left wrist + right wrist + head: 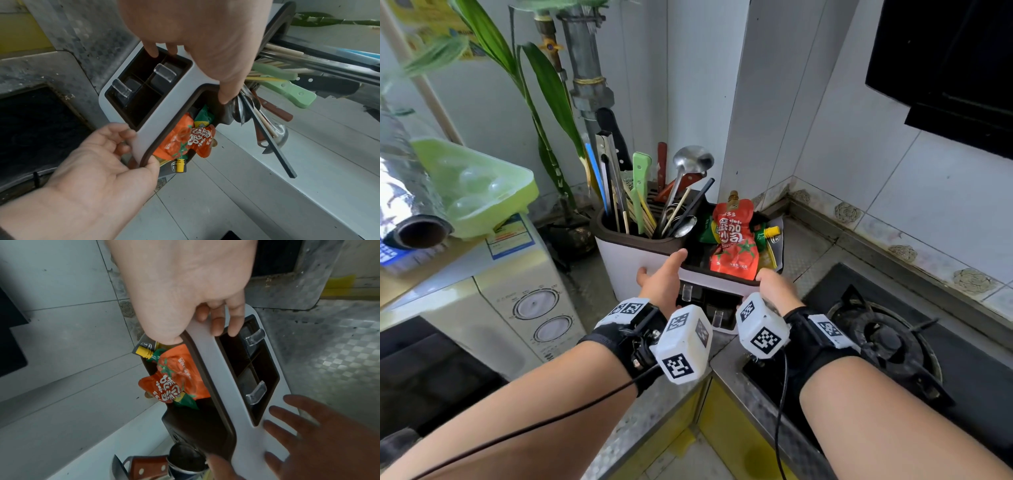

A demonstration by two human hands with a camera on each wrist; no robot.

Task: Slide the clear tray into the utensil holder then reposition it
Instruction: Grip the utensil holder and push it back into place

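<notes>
The white utensil holder (pixel 626 267) with a dark brown rim stands in the counter corner, full of utensils and a red sauce pouch (pixel 736 240). The clear tray (pixel 164 73) sits inside the holder's low front opening, its two clear tabs showing over dark compartments. My left hand (pixel 659 279) grips the holder's front, thumb hooked over the rim (pixel 224 95) and fingers on the white face. My right hand (pixel 774 291) grips the holder's right end, with its thumb (pixel 168 339) over the rim and its fingers curled on the white front.
A gas stove (pixel 887 339) lies just right of the holder. A microwave (pixel 517 298) with a green egg box (pixel 476 185) and a foil roll (pixel 404 205) stands on the left. A plant (pixel 551 102) and a pipe are behind; tiled walls close the corner.
</notes>
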